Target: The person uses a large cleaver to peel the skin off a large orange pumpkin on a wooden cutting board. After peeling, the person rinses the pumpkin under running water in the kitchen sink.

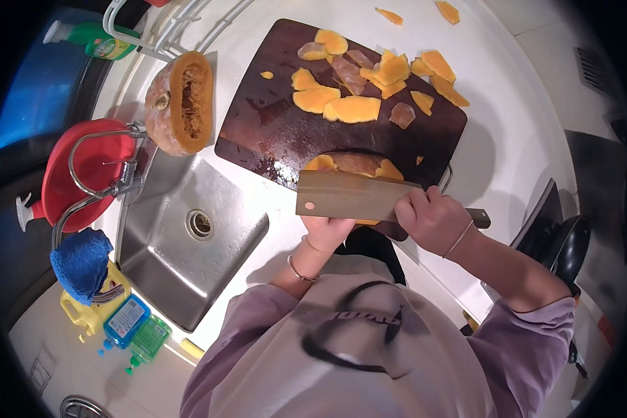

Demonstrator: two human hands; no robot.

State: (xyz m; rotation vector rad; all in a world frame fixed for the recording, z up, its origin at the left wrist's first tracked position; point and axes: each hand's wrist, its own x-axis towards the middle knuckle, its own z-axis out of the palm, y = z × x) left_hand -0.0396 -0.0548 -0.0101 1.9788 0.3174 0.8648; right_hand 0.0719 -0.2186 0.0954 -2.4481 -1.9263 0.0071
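Note:
My right hand [433,214] grips a steel cleaver [350,196] by its handle, which sticks out to the right. The wide blade lies across a partly peeled pumpkin piece [355,162] at the near edge of a dark wooden cutting board [261,112]. At the near side of that piece, my left hand [326,232] holds it, with most of the fingers hidden by the blade. Orange pumpkin parings [352,108] lie scattered over the far half of the board, some skin side up.
A cut pumpkin half [180,104] with its seed hollow showing stands left of the board. Nearer lies a steel sink [188,266] with a faucet [128,180] and a red basin [86,175]. Detergent bottles [127,321] and a blue cloth [81,264] are at the left; a black pan [572,248] is at the right.

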